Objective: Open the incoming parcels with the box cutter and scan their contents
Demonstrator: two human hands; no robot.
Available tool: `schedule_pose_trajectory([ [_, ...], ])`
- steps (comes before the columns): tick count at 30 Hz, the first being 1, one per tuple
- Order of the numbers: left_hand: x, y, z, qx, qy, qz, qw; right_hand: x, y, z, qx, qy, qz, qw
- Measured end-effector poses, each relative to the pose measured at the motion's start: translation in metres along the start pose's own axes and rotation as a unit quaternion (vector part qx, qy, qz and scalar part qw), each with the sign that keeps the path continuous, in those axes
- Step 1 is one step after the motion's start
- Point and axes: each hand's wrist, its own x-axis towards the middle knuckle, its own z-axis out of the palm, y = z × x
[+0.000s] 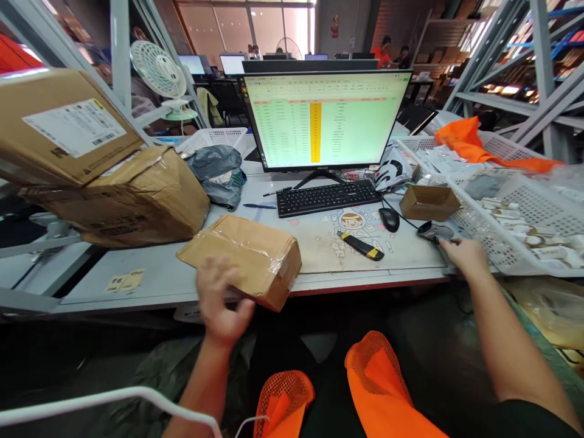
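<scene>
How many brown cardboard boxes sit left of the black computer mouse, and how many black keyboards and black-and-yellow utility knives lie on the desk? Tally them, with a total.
Brown cardboard boxes left of the black computer mouse: 3 (one by the left hand, two stacked)
Black keyboard: 1
Black-and-yellow utility knife: 1
Total: 5

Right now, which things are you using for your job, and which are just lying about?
Seemingly in use:
- taped cardboard box, by the left hand
- dark device, perhaps a scanner, at the right hand

Apparently just lying about:
- black-and-yellow cutter
- blue pen
- computer mouse
</scene>
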Motion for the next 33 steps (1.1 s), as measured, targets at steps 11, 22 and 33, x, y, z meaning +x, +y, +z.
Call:
schedule_pose_trajectory([
  [11, -0.014, 0.011, -0.02, 0.092, 0.016, 0.034, 0.995, -0.002, -0.222, 0.09, 0.009, -0.116, -0.268, 0.956],
  [22, -0.018, 0.001, -0.042, 0.092, 0.016, 0.045, 0.995, 0.0, -0.246, 0.089, -0.022, -0.13, -0.31, 0.941],
  [33, -0.008, 0.024, -0.008, 0.147, 0.04, 0.05, 0.987, -0.114, -0.132, 0.078, -0.036, -0.129, -0.401, 0.906],
])
